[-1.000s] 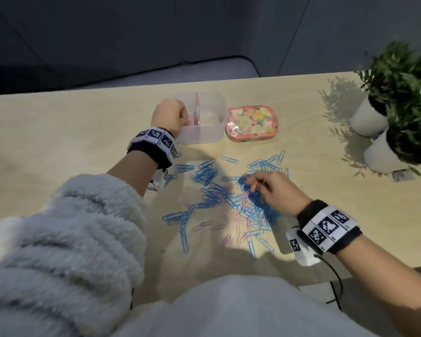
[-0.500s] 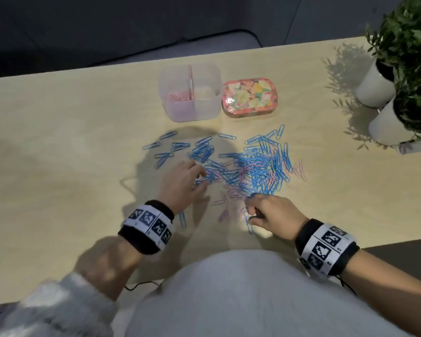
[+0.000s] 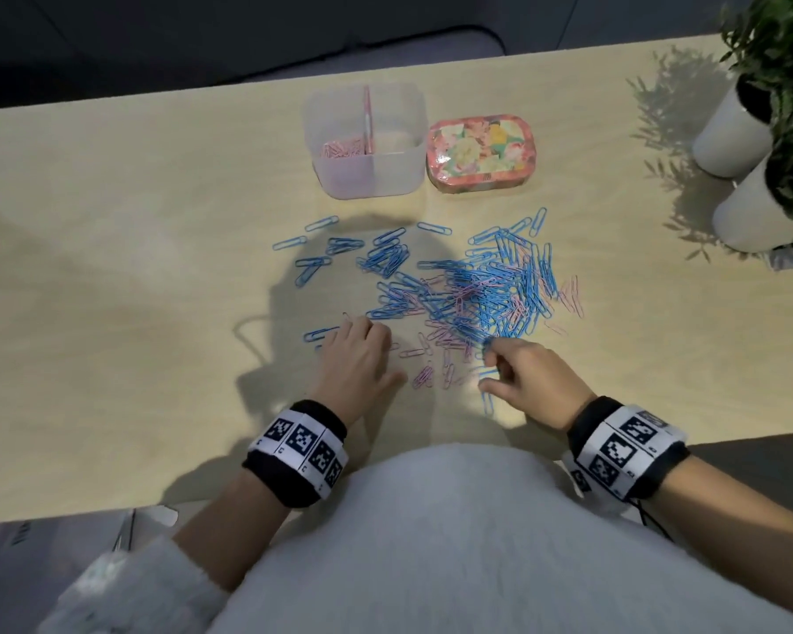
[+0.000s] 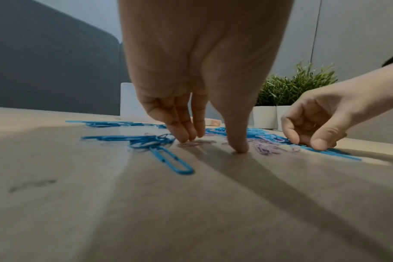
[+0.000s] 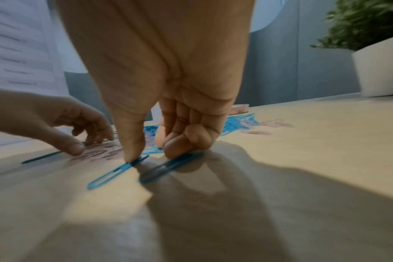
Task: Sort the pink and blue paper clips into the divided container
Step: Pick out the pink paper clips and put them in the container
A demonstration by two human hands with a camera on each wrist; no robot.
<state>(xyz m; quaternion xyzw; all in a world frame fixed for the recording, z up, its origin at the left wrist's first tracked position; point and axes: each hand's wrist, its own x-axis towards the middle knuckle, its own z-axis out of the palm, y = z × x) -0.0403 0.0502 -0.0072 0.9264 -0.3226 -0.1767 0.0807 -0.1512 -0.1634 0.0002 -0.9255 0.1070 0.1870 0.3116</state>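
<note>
The clear divided container (image 3: 365, 176) stands at the back, with pink clips (image 3: 339, 151) in its left compartment. A mixed pile of blue and pink paper clips (image 3: 468, 290) covers the middle of the table. My left hand (image 3: 358, 354) is at the pile's near left; its straight fingertips (image 4: 186, 138) touch the table by a pink clip (image 4: 196, 143), thumb apart. My right hand (image 3: 518, 372) is at the near right edge of the pile. Its thumb presses a blue clip (image 5: 117, 170) and its curled fingers bear on a second blue clip (image 5: 171, 166).
A floral tin (image 3: 480, 153) sits right of the container. Two white pots with green plants (image 3: 751, 176) stand at the far right. Loose blue clips (image 3: 312, 267) are scattered left of the pile. The table's near edge (image 3: 111, 510) is close to my wrists.
My left hand has come back from the container to the near left of the pile. The right hand has drawn back from the pile's middle to its near edge.
</note>
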